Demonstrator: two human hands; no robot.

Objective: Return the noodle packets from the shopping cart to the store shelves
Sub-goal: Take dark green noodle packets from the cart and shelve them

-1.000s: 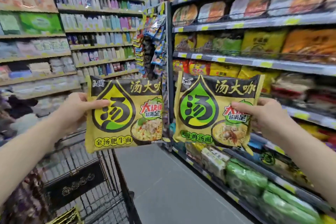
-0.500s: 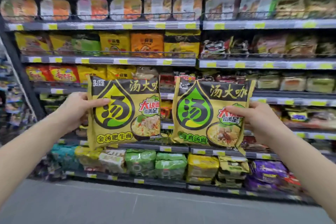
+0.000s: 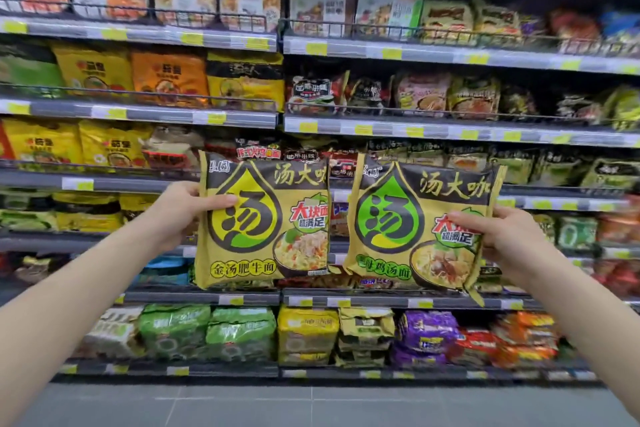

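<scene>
My left hand (image 3: 180, 211) grips the left edge of a yellow and black noodle packet with a yellow drop logo (image 3: 266, 222). My right hand (image 3: 502, 236) grips the right edge of a matching noodle packet with a green drop logo (image 3: 412, 225). Both packets are held upright, side by side, at arm's length in front of the store shelves (image 3: 138, 180). The shopping cart is out of view.
Several shelf levels full of bagged and boxed noodles fill the view, with wire rails and yellow price tags (image 3: 391, 54) along their fronts. Green multipacks (image 3: 207, 333) and purple multipacks (image 3: 426, 333) sit on the bottom shelf. Grey floor (image 3: 311, 406) runs below.
The view has swung from the aisle and cart to face the noodle shelves head-on and has come closer. Both hands keep holding their packets up side by side.
</scene>
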